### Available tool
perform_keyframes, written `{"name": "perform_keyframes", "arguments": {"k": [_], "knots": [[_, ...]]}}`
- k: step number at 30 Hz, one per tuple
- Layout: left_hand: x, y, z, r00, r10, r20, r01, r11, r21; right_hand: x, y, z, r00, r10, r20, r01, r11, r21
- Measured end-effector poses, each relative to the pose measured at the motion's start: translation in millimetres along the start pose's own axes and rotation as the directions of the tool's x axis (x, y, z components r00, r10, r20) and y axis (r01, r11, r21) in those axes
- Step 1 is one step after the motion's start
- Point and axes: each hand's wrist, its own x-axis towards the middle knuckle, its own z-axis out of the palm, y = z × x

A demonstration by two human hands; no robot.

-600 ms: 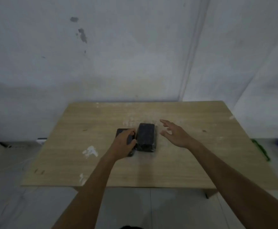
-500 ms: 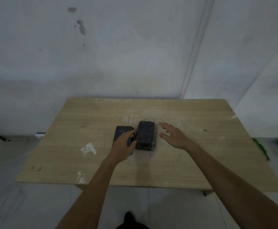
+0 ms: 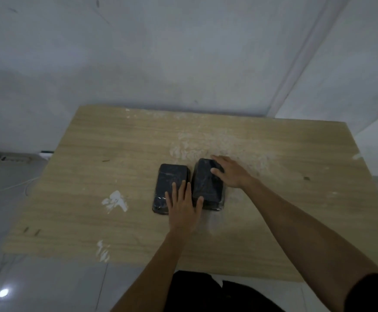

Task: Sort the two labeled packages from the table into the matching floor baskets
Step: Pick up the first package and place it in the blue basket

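Two dark, film-wrapped packages are seen lying side by side near the middle of a light wooden table point(image 3: 273, 199), their long sides almost touching. The left package point(image 3: 169, 183) lies flat, and the right package point(image 3: 207, 185), which looks slightly taller, sits just beside it toward 3 o'clock. The left hand point(image 3: 183, 208) is laid over the near right corner of the left package, fingers spread and extended toward 12 o'clock, with the thumb reaching to the near end of the right package; the hand is open and flat, not closed around anything. The right hand point(image 3: 230, 172) is placed against the far right part of the right package, its fingers curved over the top edge, though a firm grasp cannot be told. White paint smears point(image 3: 115, 201) are seen on the tabletop toward 9 o'clock from the packages. No labels can be made out on the wrapping.
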Motion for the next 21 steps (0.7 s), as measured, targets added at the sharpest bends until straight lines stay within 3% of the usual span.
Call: {"name": "perform_keyframes", "arguments": {"k": [3,6,15,21], "knots": [[5.7,-0.1,4.1,0.998,0.05,-0.029,-0.048,0.997,0.059,11.4,5.7,0.6,0.999,-0.017,0.037,0.018,1.0,-0.014],[14.1,-1.0,3.7,0.997,0.073,-0.027,-0.071,0.996,0.059,10.2,21.2,1.9,0.999,0.008,-0.047,-0.007,1.0,0.018],[70.3,41.2,-2.4,0.994,0.093,0.053,-0.094,0.995,0.024,-55.0,86.7,15.8,0.923,0.331,-0.195,-0.293,0.935,0.201],[69.4,68.3,4.8,0.986,-0.018,0.166,0.073,0.941,-0.331,-71.8,107.7,25.1,0.897,0.426,-0.122,-0.357,0.858,0.371]]}}
